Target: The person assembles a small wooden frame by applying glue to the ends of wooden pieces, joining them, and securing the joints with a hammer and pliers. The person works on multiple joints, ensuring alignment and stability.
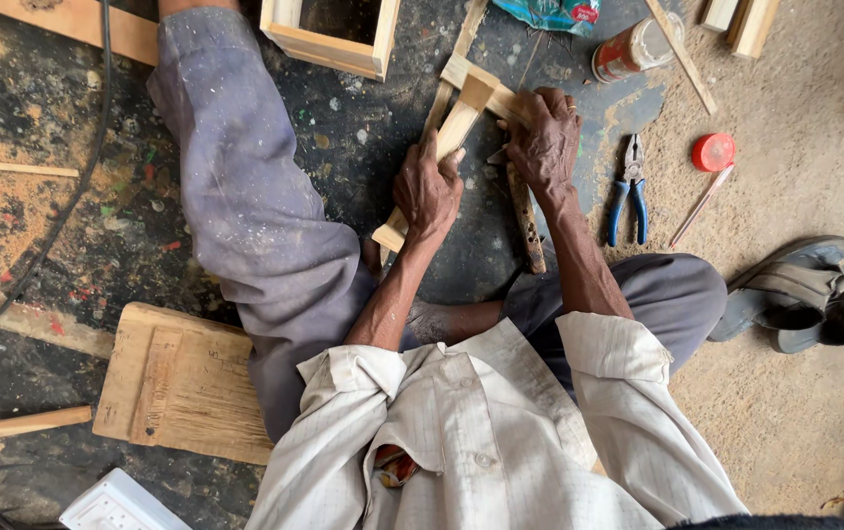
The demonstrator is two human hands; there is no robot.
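I sit on the floor with my legs spread. My left hand [428, 188] presses down on a light wooden strip [457, 126] that slants up to the right. My right hand [546, 139] grips the joint where that strip meets a short cross strip [473, 77]. A dark worn wooden handle [527, 221] runs from under my right hand toward my knee; its head is hidden by the hand. Thinner strips [442, 98] lie beneath the piece.
Blue-handled pliers [628, 191], a red lid [713, 152], a pencil-like stick [701, 204] and a tipped can [635, 47] lie to the right. An open wooden box [332, 44] is ahead. A low wooden board [182, 383] is at my left, sandals [805, 290] at right.
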